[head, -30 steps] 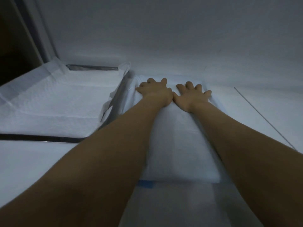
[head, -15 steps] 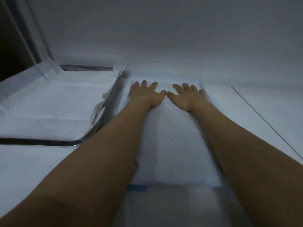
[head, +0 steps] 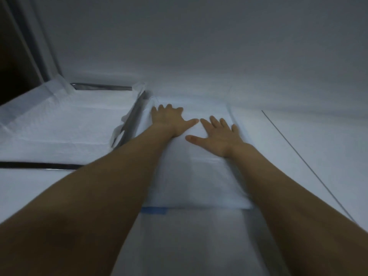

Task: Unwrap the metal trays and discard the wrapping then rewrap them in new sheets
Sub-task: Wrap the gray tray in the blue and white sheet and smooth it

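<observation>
A long package wrapped in a white sheet (head: 199, 184) lies lengthwise in front of me on the white surface. My left hand (head: 169, 120) lies flat on its far left end, fingers spread. My right hand (head: 217, 136) lies flat on it a little nearer and to the right, fingers straight. A strip of blue tape (head: 153, 211) shows at the package's near edge. To the left sits a metal tray (head: 129, 120) lined with a white sheet (head: 65, 128) whose edges hang over the rim.
A pale wall (head: 199, 46) rises right behind the package and tray. A thin dark line (head: 302, 162) runs diagonally across the surface on the right. A dark opening (head: 14, 62) with a frame is at the far left.
Both hands were side by side at the package's far end. My right hand has slid back toward me and rightward; my left hand has shifted slightly left. The fingers have spread flatter.
</observation>
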